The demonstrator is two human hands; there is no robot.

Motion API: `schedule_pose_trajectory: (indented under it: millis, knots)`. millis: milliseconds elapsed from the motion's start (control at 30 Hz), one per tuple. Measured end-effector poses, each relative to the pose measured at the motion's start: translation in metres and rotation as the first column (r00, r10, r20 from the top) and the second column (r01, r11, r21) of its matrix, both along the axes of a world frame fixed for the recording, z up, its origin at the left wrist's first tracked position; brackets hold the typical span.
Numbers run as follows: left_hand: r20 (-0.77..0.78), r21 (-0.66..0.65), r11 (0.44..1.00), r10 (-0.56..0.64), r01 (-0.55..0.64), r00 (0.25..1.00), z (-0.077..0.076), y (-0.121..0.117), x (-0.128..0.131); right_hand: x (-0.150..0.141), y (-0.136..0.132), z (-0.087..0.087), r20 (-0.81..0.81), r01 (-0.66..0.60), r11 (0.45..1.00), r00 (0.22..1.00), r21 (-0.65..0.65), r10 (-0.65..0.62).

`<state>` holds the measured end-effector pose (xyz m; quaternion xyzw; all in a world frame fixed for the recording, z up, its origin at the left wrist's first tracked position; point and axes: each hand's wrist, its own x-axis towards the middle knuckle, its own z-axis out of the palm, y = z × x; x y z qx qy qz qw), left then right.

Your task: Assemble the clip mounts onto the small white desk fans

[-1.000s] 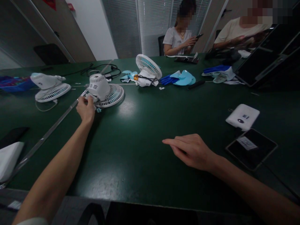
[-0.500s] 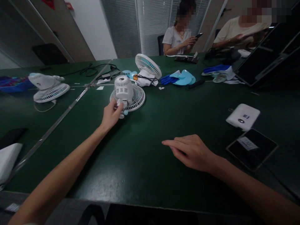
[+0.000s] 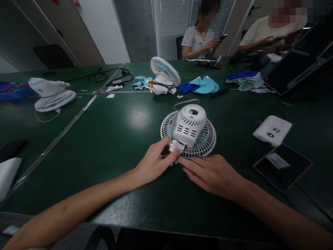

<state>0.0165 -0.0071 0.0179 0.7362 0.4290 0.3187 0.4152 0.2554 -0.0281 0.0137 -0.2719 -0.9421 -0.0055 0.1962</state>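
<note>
A small white electric fan (image 3: 191, 119) lies with its round grille down and its vented motor housing up. My left hand (image 3: 156, 158) is closed, thumb and fingers pinching the white part at the near end of the housing. My right hand (image 3: 212, 172) is at the near rim of the grille, its fingers stretched out and its fingertips close to my left thumb. Whether those fingertips press on the rim I cannot tell. A thin grey cord loops behind and beside the housing. Light blue shows through the grille, and the fan's underside is hidden.
Farther back are another fan (image 3: 163, 76), light blue fan blades (image 3: 206, 85) and a dark-handled tool (image 3: 219, 92). A third fan (image 3: 53, 93) lies left. A white device (image 3: 272, 130) and a black pad (image 3: 282, 168) lie right. Two people sit across the green table (image 3: 125, 152).
My left hand has brought the fan to the right and nearer, in front of my right hand. My right hand has hardly moved; its fingertips are now beside the fan.
</note>
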Motion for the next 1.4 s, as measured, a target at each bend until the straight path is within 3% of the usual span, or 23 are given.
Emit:
schedule_pose_trajectory:
  millis: [200, 367, 467, 567, 667, 800, 967, 1067, 1200, 1400]
  knots:
    - [0.004, -0.092, 0.987, -0.128, 0.128, 0.992, 0.009, 0.0, -0.002, -0.004, 0.0, -0.007, 0.052, 0.008, 0.998, 0.999, 0.057, -0.011]
    - [-0.289, 0.035, 0.959, -0.26, 0.281, 0.922, 0.023, 0.008, -0.02, -0.004, 0.001, -0.005, 0.037, 0.031, 0.999, 0.999, 0.029, -0.032]
    - [-0.403, 0.067, 0.931, -0.304, 0.359, 0.864, 0.03, 0.01, -0.026, -0.006, -0.001, -0.002, -0.059, 0.053, 0.997, 0.997, -0.055, -0.056]
    - [-0.319, -0.044, 0.943, -0.327, 0.33, 0.89, 0.038, 0.01, -0.026, -0.004, -0.002, 0.002, -0.25, 0.076, 0.989, 0.962, -0.126, -0.105]
    - [-0.151, -0.169, 0.96, -0.247, 0.221, 0.957, 0.043, 0.008, -0.024, 0.002, -0.001, 0.004, -0.41, 0.147, 0.984, 0.895, -0.103, -0.177]
    - [-0.044, -0.213, 0.972, -0.114, 0.102, 0.992, 0.035, 0.001, -0.019, 0.008, 0.004, 0.004, -0.517, 0.29, 0.951, 0.8, -0.111, -0.304]
    - [0.04, -0.194, 0.978, 0.084, -0.074, 0.996, 0.015, -0.005, -0.011, 0.004, 0.008, 0.001, -0.531, 0.233, 0.943, 0.782, -0.238, -0.328]
    - [0.169, -0.245, 0.958, 0.193, -0.148, 0.967, 0.004, -0.005, -0.007, 0.001, 0.006, 0.0, -0.52, 0.218, 0.935, 0.784, -0.28, -0.338]
    - [0.287, -0.338, 0.933, 0.226, -0.123, 0.931, -0.003, -0.004, -0.004, 0.0, 0.005, 0.001, -0.519, 0.205, 0.934, 0.786, -0.293, -0.335]
    - [0.357, -0.402, 0.913, 0.226, -0.069, 0.906, 0.001, -0.009, 0.002, 0.0, 0.005, 0.003, -0.539, 0.2, 0.934, 0.772, -0.297, -0.337]
